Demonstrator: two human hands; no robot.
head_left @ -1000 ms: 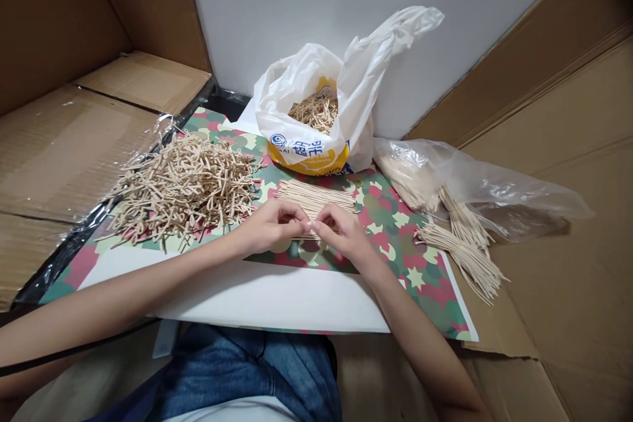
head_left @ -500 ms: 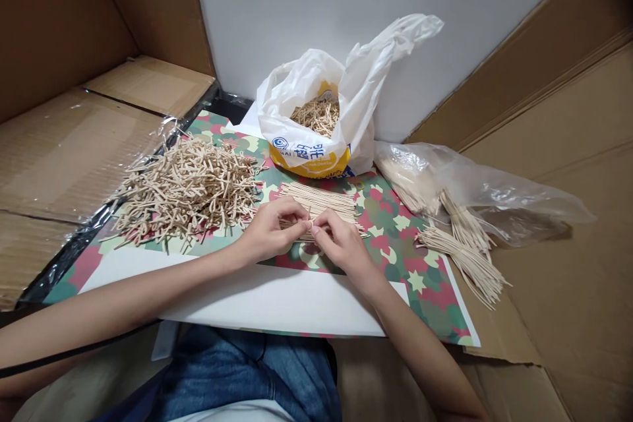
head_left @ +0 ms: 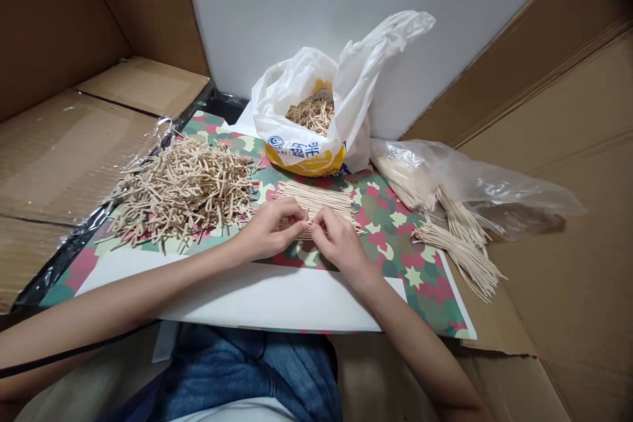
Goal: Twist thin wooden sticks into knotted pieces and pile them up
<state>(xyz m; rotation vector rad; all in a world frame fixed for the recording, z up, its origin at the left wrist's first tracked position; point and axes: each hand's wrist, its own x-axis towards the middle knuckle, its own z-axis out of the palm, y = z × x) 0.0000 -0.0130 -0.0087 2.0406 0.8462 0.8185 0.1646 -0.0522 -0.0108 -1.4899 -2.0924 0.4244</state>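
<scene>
My left hand (head_left: 270, 231) and my right hand (head_left: 336, 242) meet fingertip to fingertip over the near end of a flat row of thin pale sticks (head_left: 321, 199) lying on a camouflage-patterned sheet (head_left: 395, 237). Both hands pinch a small bunch of sticks between thumb and fingers. A big loose heap of short bent tan pieces (head_left: 185, 188) lies just left of my left hand.
A white and yellow plastic bag (head_left: 306, 138) holding more tan pieces stands behind the sticks. At the right, tied stick bundles (head_left: 457, 247) spill from a clear plastic bag (head_left: 475, 184). Cardboard boxes (head_left: 59, 145) flank both sides. My denim-covered lap (head_left: 247, 369) sits below the board's edge.
My two hands have drawn slightly closer together over the sticks and their fingers have shifted on the small bunch. Everything else lies as before.
</scene>
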